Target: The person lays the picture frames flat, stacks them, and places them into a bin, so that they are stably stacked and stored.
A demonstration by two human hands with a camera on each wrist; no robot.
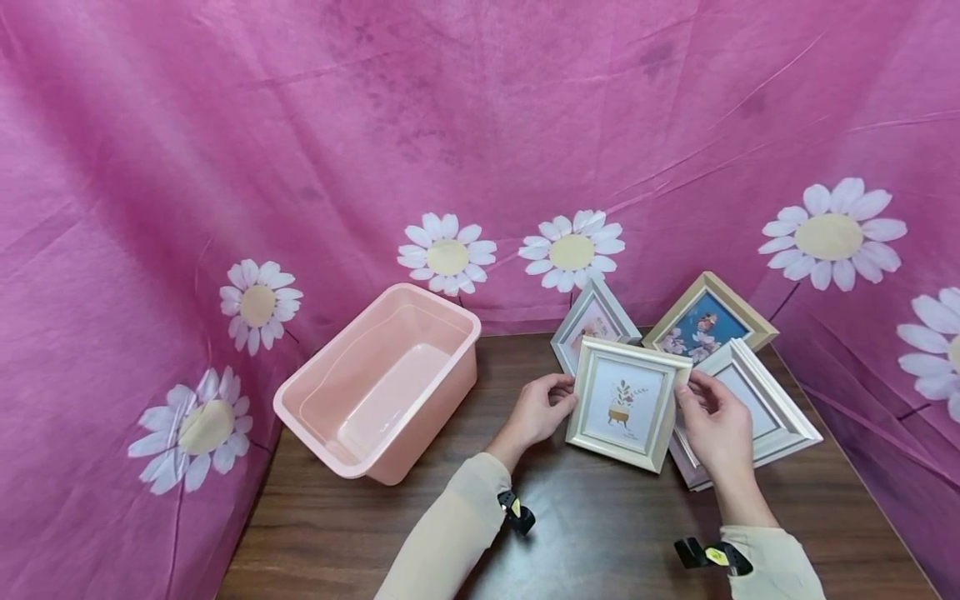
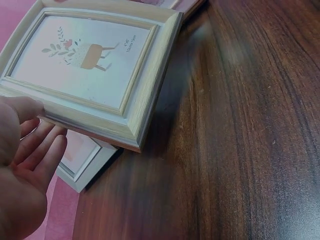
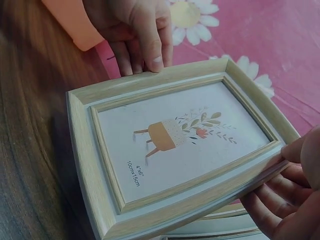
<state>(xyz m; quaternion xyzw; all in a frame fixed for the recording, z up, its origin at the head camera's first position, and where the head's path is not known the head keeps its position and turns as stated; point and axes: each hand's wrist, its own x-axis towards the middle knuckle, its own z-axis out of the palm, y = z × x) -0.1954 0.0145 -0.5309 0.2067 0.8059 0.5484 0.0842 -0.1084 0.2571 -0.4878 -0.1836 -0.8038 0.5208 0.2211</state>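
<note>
"What is worn on the arms?"

"Long, plain sleeves in pale cream. The left sleeve (image 1: 453, 529) is seen nearer the left edge of the worktop (image 1: 600, 542), the right sleeve (image 1: 772, 562) nearer its right edge. Both are cut fairly close to the arm and are ended at the wrist."

"Is anything fixed there?"

"A black fitting is carried beside each cuff: the left fitting (image 1: 524, 520) and the right fitting (image 1: 692, 552). Each is marked in bright yellow, by the left patch (image 1: 516, 506) and the right patch (image 1: 717, 556). The dark marks on the patches are too small to be read."

"And beyond the cuffs?"

"The left hand (image 1: 534, 410) and the right hand (image 1: 716, 421) are left bare."
</note>
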